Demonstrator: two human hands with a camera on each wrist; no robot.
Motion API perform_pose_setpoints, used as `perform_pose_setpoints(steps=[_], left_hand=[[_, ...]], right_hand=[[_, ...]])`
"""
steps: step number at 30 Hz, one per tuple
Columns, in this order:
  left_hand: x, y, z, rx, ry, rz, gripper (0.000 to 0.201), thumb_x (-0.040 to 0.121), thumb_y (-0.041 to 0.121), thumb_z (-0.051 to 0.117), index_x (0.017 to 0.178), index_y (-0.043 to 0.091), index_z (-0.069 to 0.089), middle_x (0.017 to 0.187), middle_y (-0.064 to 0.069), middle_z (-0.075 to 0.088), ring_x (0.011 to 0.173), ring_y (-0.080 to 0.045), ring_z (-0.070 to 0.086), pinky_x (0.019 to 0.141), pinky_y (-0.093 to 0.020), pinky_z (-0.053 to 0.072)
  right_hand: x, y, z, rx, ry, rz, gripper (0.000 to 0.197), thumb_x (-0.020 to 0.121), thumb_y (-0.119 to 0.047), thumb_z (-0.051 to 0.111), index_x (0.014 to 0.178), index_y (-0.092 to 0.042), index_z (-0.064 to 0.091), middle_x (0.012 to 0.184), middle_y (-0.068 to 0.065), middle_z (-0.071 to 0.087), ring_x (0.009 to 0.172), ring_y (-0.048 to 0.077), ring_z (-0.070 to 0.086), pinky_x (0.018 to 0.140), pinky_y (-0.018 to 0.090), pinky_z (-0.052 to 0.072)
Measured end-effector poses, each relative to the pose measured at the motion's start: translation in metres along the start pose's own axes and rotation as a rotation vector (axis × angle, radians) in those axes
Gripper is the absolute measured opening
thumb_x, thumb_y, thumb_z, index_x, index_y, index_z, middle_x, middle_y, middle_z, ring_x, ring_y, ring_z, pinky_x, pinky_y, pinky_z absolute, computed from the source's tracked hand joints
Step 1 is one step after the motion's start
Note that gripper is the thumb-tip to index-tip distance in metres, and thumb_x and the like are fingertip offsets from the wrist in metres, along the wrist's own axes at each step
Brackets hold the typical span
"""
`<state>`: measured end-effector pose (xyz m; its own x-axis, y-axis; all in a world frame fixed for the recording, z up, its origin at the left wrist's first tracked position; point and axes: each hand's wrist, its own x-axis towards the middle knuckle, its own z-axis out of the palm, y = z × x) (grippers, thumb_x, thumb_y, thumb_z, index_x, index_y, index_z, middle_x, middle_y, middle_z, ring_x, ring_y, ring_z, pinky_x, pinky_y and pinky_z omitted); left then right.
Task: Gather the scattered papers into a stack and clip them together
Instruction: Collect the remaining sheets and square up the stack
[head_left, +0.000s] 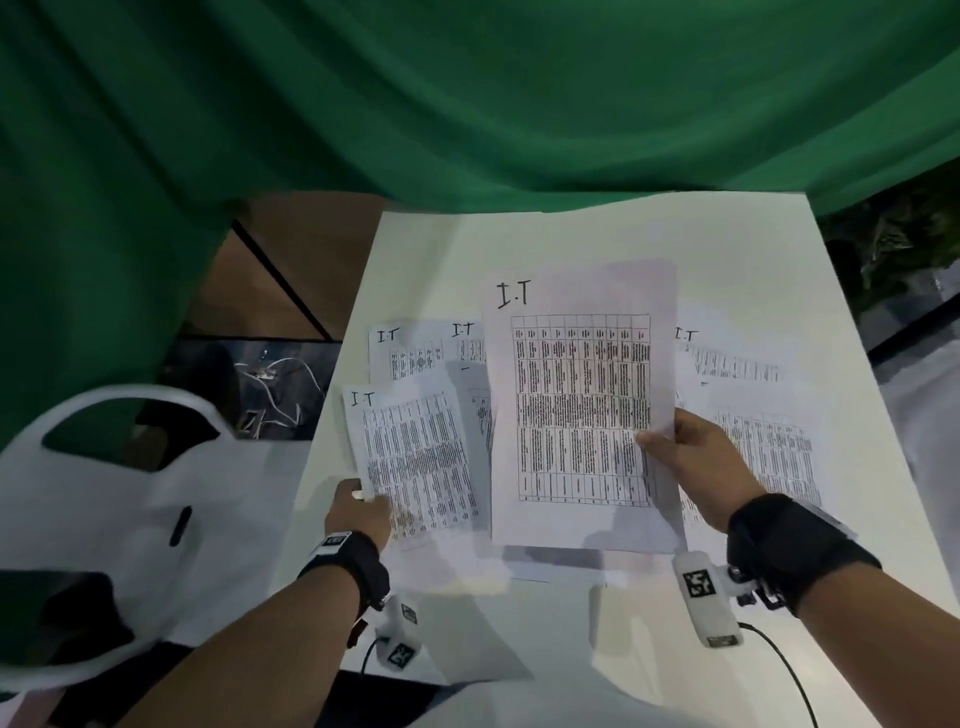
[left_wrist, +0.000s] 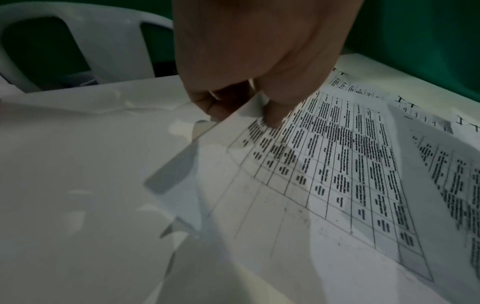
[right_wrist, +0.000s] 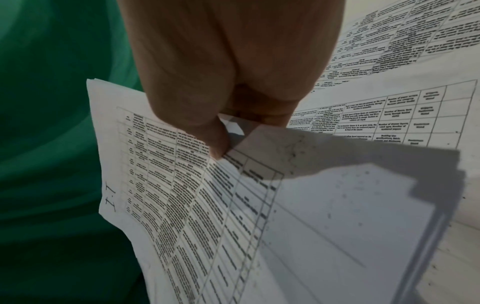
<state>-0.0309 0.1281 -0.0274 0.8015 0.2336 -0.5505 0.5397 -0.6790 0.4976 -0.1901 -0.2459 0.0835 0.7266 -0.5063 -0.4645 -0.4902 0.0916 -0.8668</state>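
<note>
Papers (head_left: 582, 405): printed table sheets marked "I.T", some gathered, some loose on the white surface (head_left: 597, 634). Right hand (head_left: 696, 467) holds a small stack raised off the surface, thumb on top near the right edge, fingers (right_wrist: 262, 115) curled beneath; the right wrist view shows several sheet edges fanned at the near corner, so the stack is not yet squared. Left hand (head_left: 361, 512) pinches the lower-left corner of a single sheet (head_left: 415, 462) at the surface's left side; in the left wrist view that corner is lifted, thumb above, fingers (left_wrist: 213, 107) under. Other sheets lie flat: two behind (head_left: 410, 348), one partly hidden under the stack, others to the right (head_left: 763, 431). No clip visible in any view. Handling, judged: sheets are light, limp, smooth against each other; they droop when held by one edge and slide apart easily. Best taken at a corner or edge peeled up from the surface, then tapped square before clipping. White chair (head_left: 130, 415) stands left.
</note>
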Motion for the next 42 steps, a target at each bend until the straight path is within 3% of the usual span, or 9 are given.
perform_pose_setpoints(steps=[8, 14, 17, 23, 27, 34, 38, 40, 42], left_hand=[[-0.021, 0.038, -0.034, -0.191, 0.125, 0.31, 0.04, 0.111, 0.016, 0.046, 0.148, 0.003, 0.051, 0.142, -0.018, 0.06, 0.136, -0.04, 0.054, 0.106, -0.035, 0.041], [-0.05, 0.088, -0.02, -0.412, -0.014, 0.426, 0.013, 0.11, 0.016, 0.047, 0.117, 0.014, 0.058, 0.112, 0.002, 0.069, 0.092, -0.014, 0.066, 0.091, -0.039, 0.057], [-0.074, 0.109, -0.001, -0.49, -0.129, 0.468, 0.008, 0.11, 0.02, 0.053, 0.108, 0.014, 0.058, 0.104, 0.001, 0.068, 0.072, -0.005, 0.066, 0.064, -0.024, 0.056], [-0.114, 0.141, 0.041, -0.421, -0.332, 0.477, 0.029, 0.105, 0.04, 0.06, 0.124, 0.018, 0.063, 0.122, 0.001, 0.074, 0.109, -0.018, 0.07, 0.084, -0.031, 0.056], [-0.14, 0.157, 0.065, -0.342, -0.337, 0.497, 0.025, 0.106, 0.037, 0.058, 0.125, 0.021, 0.063, 0.124, 0.003, 0.07, 0.112, -0.017, 0.066, 0.092, -0.031, 0.054], [-0.154, 0.168, 0.089, -0.353, -0.449, 0.329, 0.065, 0.101, 0.037, 0.068, 0.152, 0.026, 0.029, 0.143, 0.005, 0.049, 0.13, -0.021, 0.051, 0.108, -0.04, 0.042], [-0.157, 0.163, 0.091, -0.371, -0.666, 0.263, 0.062, 0.104, 0.03, 0.064, 0.159, 0.025, 0.036, 0.155, 0.011, 0.047, 0.143, -0.011, 0.038, 0.123, -0.043, 0.024], [-0.157, 0.16, 0.092, -0.356, -0.623, 0.291, 0.056, 0.106, 0.028, 0.061, 0.158, 0.023, 0.041, 0.155, 0.008, 0.05, 0.145, -0.015, 0.042, 0.117, -0.037, 0.03], [-0.158, 0.159, 0.093, -0.331, -0.544, 0.32, 0.051, 0.108, 0.025, 0.058, 0.156, 0.021, 0.043, 0.15, 0.007, 0.054, 0.138, -0.015, 0.047, 0.11, -0.033, 0.033]], right_hand=[[0.014, 0.008, -0.008, 0.006, 0.017, 0.034, 0.016, 0.101, -0.012, 0.067, 0.116, -0.009, 0.072, 0.109, 0.008, 0.076, 0.102, 0.025, 0.068, 0.083, 0.031, 0.053], [0.019, 0.02, -0.021, -0.025, 0.057, 0.052, 0.027, 0.102, -0.014, 0.067, 0.129, -0.012, 0.069, 0.115, 0.003, 0.074, 0.11, 0.03, 0.067, 0.101, 0.045, 0.052], [0.019, 0.018, -0.031, -0.034, 0.055, 0.047, 0.033, 0.103, -0.015, 0.065, 0.136, -0.013, 0.065, 0.122, 0.003, 0.072, 0.115, 0.03, 0.066, 0.099, 0.044, 0.052], [0.017, 0.015, -0.054, -0.056, 0.093, 0.03, 0.018, 0.103, -0.012, 0.063, 0.119, -0.009, 0.071, 0.112, 0.019, 0.076, 0.091, 0.032, 0.07, 0.079, 0.04, 0.059], [0.011, 0.014, -0.068, -0.03, 0.017, 0.034, 0.016, 0.098, -0.015, 0.067, 0.112, -0.013, 0.075, 0.102, 0.021, 0.079, 0.088, 0.046, 0.073, 0.09, 0.054, 0.06], [0.01, 0.02, -0.084, 0.115, -0.199, 0.136, 0.046, 0.084, 0.005, 0.048, 0.117, -0.012, 0.075, 0.114, 0.039, 0.068, 0.09, 0.038, 0.055, 0.081, 0.052, 0.042], [0.013, 0.026, -0.096, 0.078, -0.301, 0.178, 0.039, 0.087, 0.005, 0.048, 0.114, -0.008, 0.073, 0.089, 0.023, 0.06, 0.08, 0.03, 0.052, 0.078, 0.044, 0.04], [0.014, 0.029, -0.104, 0.116, -0.29, 0.188, 0.015, 0.102, -0.014, 0.06, 0.107, -0.01, 0.073, 0.087, 0.008, 0.07, 0.075, 0.023, 0.063, 0.078, 0.035, 0.049], [0.024, 0.049, -0.117, 0.047, -0.106, 0.202, 0.031, 0.104, -0.039, 0.062, 0.115, -0.012, 0.07, 0.104, 0.002, 0.076, 0.092, 0.02, 0.071, 0.087, 0.037, 0.054]])
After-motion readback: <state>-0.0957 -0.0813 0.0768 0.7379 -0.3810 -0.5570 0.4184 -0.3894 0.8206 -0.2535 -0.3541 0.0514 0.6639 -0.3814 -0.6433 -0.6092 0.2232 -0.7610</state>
